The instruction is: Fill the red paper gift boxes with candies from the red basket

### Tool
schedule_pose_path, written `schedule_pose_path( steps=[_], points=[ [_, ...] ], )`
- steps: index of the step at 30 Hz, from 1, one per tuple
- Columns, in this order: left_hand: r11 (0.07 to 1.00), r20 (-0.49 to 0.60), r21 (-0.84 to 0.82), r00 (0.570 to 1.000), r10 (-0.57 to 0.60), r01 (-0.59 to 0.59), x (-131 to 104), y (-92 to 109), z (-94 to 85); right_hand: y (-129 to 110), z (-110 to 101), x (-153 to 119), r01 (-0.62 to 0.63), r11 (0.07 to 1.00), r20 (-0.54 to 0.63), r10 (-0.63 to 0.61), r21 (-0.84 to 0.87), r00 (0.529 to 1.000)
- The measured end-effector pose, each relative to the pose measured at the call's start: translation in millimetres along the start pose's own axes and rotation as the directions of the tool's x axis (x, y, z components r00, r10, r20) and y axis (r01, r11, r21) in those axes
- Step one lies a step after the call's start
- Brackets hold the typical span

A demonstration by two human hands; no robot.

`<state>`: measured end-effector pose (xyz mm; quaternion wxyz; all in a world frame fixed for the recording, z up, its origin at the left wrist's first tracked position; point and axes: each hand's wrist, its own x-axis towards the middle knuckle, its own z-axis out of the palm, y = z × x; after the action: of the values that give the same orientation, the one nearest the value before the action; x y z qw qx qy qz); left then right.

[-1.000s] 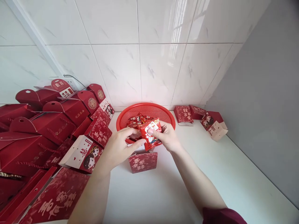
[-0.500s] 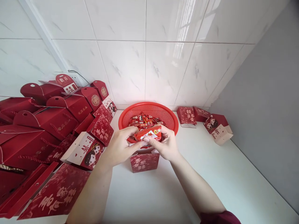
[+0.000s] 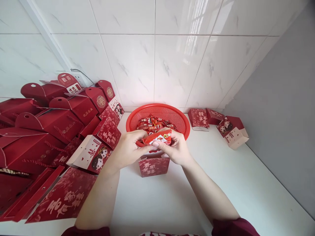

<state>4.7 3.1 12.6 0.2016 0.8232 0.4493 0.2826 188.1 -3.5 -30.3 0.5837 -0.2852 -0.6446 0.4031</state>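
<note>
Both hands grip a red wrapped candy packet (image 3: 160,137) with a white patch on its front. My left hand (image 3: 131,146) pinches its left end, and my right hand (image 3: 176,146) wraps its right end with the thumb across the front. Just below the packet stands an open-topped red gift box (image 3: 154,167) with pale lettering; its inside is mostly hidden by the hands. Right behind the hands, a red plastic basket (image 3: 183,122) holds many small red-wrapped candies (image 3: 156,124).
A crowd of dark red gift boxes (image 3: 61,126), some with rope handles, fills the left side of the white table (image 3: 209,183). A few red boxes (image 3: 199,118) lie at the back right. A tiled wall (image 3: 133,65) rises behind, and a grey panel (image 3: 278,108) borders the right.
The view has tilted slightly downward and shifted a little. Both hands keep hold of the packet, which looks slightly more tilted and creased at its top edge.
</note>
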Motion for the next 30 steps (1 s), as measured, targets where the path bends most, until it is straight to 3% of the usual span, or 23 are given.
schedule_pose_path(
  steps=[6,10,15,17,21,26,30],
  points=[
    [0.993,-0.03,0.093,0.997,0.074,-0.071,-5,0,-2.4,5,3,0,-0.074,0.992,-0.008,0.076,0.101,0.997],
    [0.997,-0.063,0.078,0.998,0.032,-0.027,-3,2,-1.2,5,1,1,-0.111,0.99,0.0,0.111,0.09,0.994],
    [0.999,-0.052,-0.005,0.998,0.034,-0.034,-1,3,-5.1,-1,-15,5,-0.099,0.995,-0.211,0.092,-0.025,0.973],
    [0.996,0.005,0.016,0.996,0.086,-0.086,-2,2,-8.8,-2,-24,6,-0.108,0.994,-0.319,0.092,-0.031,0.943],
    [0.981,0.276,0.082,0.95,0.145,-0.174,-1,-3,-10.7,-4,-36,6,-0.094,0.995,-0.415,0.078,-0.016,0.907],
    [0.974,0.396,0.186,0.917,0.049,-0.132,2,-13,-0.7,-5,-35,6,-0.093,0.996,-0.369,0.088,0.005,0.925],
    [0.991,0.5,0.122,0.866,-0.017,-0.051,2,-16,3.9,-11,-31,4,-0.115,0.992,-0.294,0.096,-0.048,0.951]
  ],
)
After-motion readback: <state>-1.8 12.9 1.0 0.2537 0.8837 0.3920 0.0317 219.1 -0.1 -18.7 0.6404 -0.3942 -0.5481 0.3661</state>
